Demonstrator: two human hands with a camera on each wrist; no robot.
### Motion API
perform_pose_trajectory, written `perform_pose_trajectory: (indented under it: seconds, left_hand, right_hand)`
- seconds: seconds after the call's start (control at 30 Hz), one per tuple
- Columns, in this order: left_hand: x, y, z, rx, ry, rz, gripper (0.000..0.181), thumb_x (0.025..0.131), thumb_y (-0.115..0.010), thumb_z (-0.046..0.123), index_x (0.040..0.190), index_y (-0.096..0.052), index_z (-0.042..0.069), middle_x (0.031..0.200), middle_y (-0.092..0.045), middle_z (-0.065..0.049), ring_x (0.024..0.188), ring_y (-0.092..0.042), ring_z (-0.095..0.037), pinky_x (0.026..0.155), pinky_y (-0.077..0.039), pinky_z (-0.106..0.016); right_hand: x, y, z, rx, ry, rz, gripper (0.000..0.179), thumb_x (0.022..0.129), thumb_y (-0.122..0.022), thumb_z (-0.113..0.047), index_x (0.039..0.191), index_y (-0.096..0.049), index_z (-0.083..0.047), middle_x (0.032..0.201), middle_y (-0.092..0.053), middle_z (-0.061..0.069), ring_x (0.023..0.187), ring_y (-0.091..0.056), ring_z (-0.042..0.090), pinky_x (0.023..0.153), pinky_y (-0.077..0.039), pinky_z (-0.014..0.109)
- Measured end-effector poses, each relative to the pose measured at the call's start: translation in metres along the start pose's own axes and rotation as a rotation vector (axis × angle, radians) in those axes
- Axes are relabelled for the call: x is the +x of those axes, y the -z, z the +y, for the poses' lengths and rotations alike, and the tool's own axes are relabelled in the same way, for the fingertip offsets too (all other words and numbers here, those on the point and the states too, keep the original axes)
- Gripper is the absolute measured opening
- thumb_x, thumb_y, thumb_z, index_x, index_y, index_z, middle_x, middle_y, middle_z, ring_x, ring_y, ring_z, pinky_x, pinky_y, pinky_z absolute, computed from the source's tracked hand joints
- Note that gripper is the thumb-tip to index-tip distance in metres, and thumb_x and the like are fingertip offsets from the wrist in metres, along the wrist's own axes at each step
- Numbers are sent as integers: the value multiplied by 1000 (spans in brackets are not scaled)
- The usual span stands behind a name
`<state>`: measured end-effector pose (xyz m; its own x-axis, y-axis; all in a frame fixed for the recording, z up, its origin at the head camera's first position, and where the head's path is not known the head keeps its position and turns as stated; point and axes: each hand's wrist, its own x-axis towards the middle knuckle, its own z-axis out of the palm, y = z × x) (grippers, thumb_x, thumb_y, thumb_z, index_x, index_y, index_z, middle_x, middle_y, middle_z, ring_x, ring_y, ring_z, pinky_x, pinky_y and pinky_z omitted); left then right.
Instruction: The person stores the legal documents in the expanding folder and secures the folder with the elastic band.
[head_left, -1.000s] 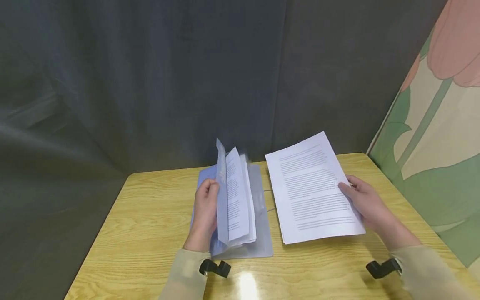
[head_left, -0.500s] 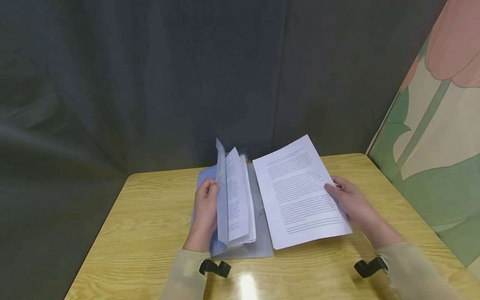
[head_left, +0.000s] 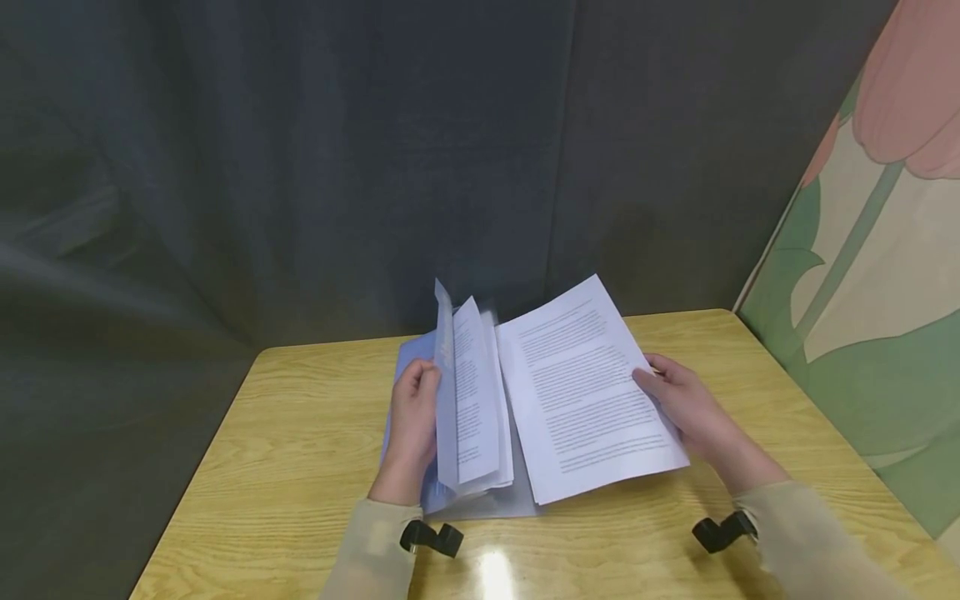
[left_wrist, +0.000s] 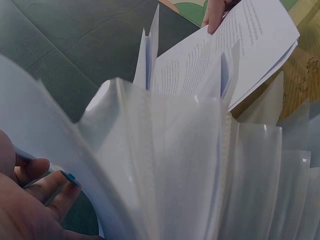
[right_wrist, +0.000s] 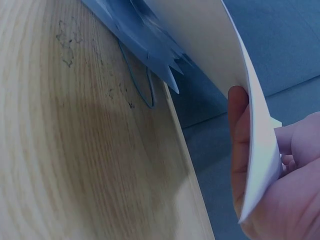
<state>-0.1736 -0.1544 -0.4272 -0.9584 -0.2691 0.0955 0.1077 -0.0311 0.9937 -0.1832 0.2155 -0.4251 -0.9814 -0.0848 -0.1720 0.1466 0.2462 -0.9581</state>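
A blue folder (head_left: pixel 415 346) with clear sleeves lies opened on the table, its raised leaves standing up. My left hand (head_left: pixel 412 408) grips the raised cover and front leaves by their left side. Printed pages (head_left: pixel 470 392) show inside the sleeves, which fan apart in the left wrist view as clear pockets (left_wrist: pixel 185 150). My right hand (head_left: pixel 684 406) pinches a small stack of printed paper (head_left: pixel 588 392) at its right edge, thumb on top and fingers beneath. The stack's left edge overlaps the folder's right side in the head view.
The wooden table (head_left: pixel 300 450) extends on both sides of the folder. A dark curtain (head_left: pixel 405 167) hangs behind its far edge, and a floral panel (head_left: pixel 885 333) stands at the right. A thin elastic cord (right_wrist: pixel 135 82) loops out from the folder over the table.
My right hand has moved left with the paper stack, bringing it from beside the folder to over its right side. The left hand and folder have stayed nearly still.
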Motion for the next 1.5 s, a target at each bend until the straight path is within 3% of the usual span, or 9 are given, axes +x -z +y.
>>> perform_pose_trajectory:
  seconds: [0.4,1.07,1.5]
  left_hand:
    - [0,1,-1,-12,3,-12,19,111,-52,15,99,-62,3,97,-56,-7,91,-54,-21,66,-40,-25]
    - [-2,0,1,-11,5,-11,19,111,-51,15,101,-62,2,101,-58,-9,97,-54,-22,69,-40,-25]
    - [-2,-1,2,-7,10,-7,18,110,-52,15,100,-61,4,99,-55,-7,94,-53,-21,67,-39,-24]
  right_hand:
    - [6,-16,-8,8,14,-16,61,119,-46,-30,171,-31,-1,139,-64,24,100,-74,22,81,-61,35]
    - [9,-47,-11,55,-13,54,57,119,-46,-28,169,-35,-2,129,-66,20,96,-73,21,77,-60,35]
    - [6,-67,-10,69,-19,96,54,120,-44,-29,168,-38,-4,131,-69,21,95,-75,22,75,-61,34]
